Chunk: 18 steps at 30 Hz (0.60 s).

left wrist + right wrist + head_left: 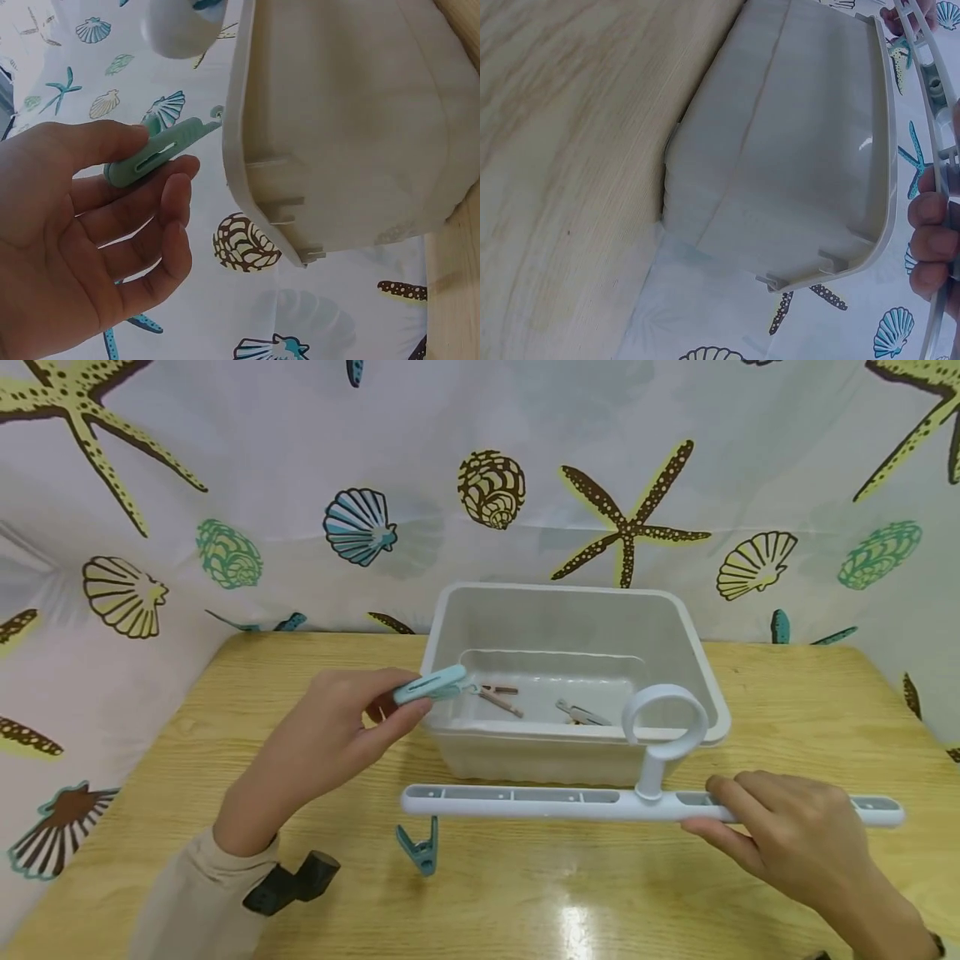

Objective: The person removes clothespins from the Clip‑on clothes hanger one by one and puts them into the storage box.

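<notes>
A light wooden desk (787, 710) carries everything. Behind and around it hangs a pale curtain (300, 452) printed with starfish and seashells in yellow, brown and teal. A small black object (292, 882) sits low at the left near the desk's front edge; what it is cannot be told. A bright glare spot lies on the desk near the front.

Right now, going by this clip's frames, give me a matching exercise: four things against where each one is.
Things:
1. loose teal clip
2. hanger bar
3. hanging teal clip
4. white tub

Places:
A. under the bar's left end
B. pinched in the left hand
C. on the wooden table, behind the bar
D. gripped by the right hand

Pairs: 1-B, 2-D, 3-A, 4-C
</notes>
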Each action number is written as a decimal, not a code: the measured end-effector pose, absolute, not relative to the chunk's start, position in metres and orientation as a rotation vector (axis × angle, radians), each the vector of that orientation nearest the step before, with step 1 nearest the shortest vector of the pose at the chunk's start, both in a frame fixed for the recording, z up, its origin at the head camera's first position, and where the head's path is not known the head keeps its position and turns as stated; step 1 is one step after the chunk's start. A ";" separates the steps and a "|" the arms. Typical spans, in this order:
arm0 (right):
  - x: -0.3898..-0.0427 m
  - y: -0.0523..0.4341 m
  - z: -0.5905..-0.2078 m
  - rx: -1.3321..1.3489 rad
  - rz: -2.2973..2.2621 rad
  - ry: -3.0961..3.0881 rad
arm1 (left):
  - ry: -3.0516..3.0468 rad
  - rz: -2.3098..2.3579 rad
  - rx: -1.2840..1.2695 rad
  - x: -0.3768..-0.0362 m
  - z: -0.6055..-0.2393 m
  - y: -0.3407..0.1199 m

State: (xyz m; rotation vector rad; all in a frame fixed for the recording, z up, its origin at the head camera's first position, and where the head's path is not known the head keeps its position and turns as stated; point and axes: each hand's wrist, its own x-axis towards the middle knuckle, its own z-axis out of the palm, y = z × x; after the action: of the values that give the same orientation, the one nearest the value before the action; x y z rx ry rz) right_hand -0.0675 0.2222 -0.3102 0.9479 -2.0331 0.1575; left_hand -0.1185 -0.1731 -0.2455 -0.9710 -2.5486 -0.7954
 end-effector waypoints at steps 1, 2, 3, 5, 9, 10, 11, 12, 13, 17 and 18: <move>-0.067 0.222 -0.310 0.948 0.158 -2.035 | -2.588 -0.778 -0.955 -0.121 -0.245 -0.172; -0.067 0.222 -0.311 0.949 0.159 -2.037 | -2.619 -0.763 -0.941 -0.124 -0.245 -0.171; -0.067 0.222 -0.311 0.950 0.159 -2.039 | -2.645 -0.745 -0.927 -0.126 -0.245 -0.170; -0.067 0.223 -0.311 0.951 0.158 -2.035 | -2.674 -0.727 -0.911 -0.132 -0.246 -0.167; -0.067 0.223 -0.312 0.950 0.157 -2.028 | -2.721 -0.711 -0.897 -0.142 -0.245 -0.162; -0.067 0.224 -0.312 0.949 0.156 -2.029 | -2.736 -0.702 -0.895 -0.145 -0.244 -0.160; -0.067 0.224 -0.313 0.948 0.155 -2.032 | -2.749 -0.693 -0.892 -0.148 -0.243 -0.157; -0.066 0.225 -0.313 0.947 0.154 -2.036 | -2.761 -0.679 -0.890 -0.152 -0.242 -0.155; -0.066 0.225 -0.313 0.948 0.153 -2.038 | -2.778 -0.674 -0.884 -0.155 -0.240 -0.152; -0.067 0.221 -0.313 0.958 0.157 -2.040 | -2.821 -0.736 -0.800 -0.164 -0.235 -0.143; -0.067 0.220 -0.313 0.964 0.159 -2.036 | -2.821 -0.765 -0.772 -0.165 -0.234 -0.141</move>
State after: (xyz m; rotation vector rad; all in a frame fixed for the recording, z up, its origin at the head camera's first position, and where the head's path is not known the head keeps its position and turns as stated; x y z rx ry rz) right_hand -0.0670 0.2196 -0.3128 0.9637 -2.0357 0.1594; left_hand -0.1653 -0.1407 -0.2345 -0.7724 -2.8214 -0.7648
